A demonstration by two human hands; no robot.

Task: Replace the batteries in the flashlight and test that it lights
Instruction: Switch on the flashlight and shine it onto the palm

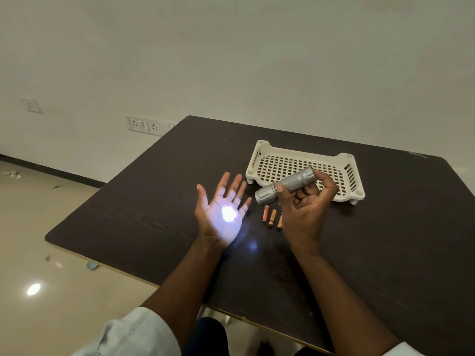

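A silver flashlight [285, 186] is lit, its head pointing left and down. My right hand [305, 204] grips its barrel, thumb on top and a finger at the tail end. My left hand [222, 214] is held flat, palm up, fingers spread, just left of the flashlight's head. A bright white spot of light falls on that palm and spills onto the table below. Three small batteries [271, 217] lie side by side on the dark table [144, 201], between my two hands; the rightmost is partly hidden by my right hand.
A cream perforated plastic tray [259, 160] stands behind my right hand with nothing in it. The table's left edge runs diagonally above a glossy floor [51, 278] with scraps of litter. Wall sockets [146, 124] sit on the wall behind.
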